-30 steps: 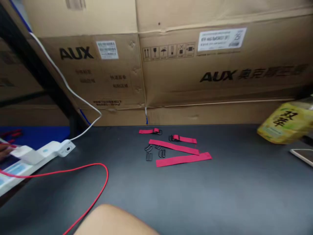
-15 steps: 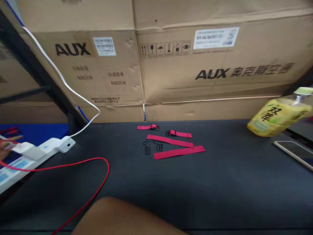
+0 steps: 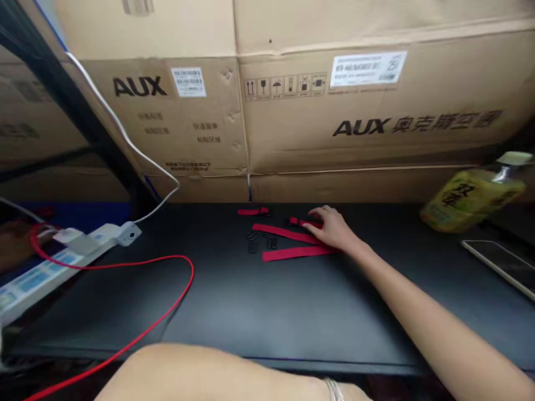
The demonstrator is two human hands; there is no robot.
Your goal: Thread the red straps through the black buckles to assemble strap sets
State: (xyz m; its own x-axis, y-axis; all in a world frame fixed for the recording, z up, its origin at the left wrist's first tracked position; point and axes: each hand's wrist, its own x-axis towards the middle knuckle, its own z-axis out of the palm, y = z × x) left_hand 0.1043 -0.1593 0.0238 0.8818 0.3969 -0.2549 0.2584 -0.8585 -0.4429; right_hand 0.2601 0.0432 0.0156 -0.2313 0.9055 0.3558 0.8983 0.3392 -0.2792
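My right hand [image 3: 330, 227] reaches over the table from the right, thumb and fingers apart. Between them lies a short red strap [image 3: 296, 221] with a black buckle; I cannot tell whether the fingers touch it. Under the palm side run the ends of two longer red webbing strips, the upper strip [image 3: 284, 231] and the lower strip [image 3: 292, 254]. Another short red strap with a buckle [image 3: 251, 211] lies farther left. Several small black plastic buckles [image 3: 271, 243] sit left of the strips. A bare forearm [image 3: 200, 367] with a white wristband crosses the bottom edge; my left hand is out of frame.
Large cardboard boxes [image 3: 288, 133] wall off the back of the black table [image 3: 225, 306]. To the left are a white power strip [image 3: 83, 250] and a looping red cable [image 3: 175, 295]. On the right, a yellow drink pouch [image 3: 463, 200] stands tilted near a phone [image 3: 501, 267].
My right hand has come into view and now reaches to the red straps, covering their right ends. The camera view has shifted slightly. The straps and buckles appear unmoved.
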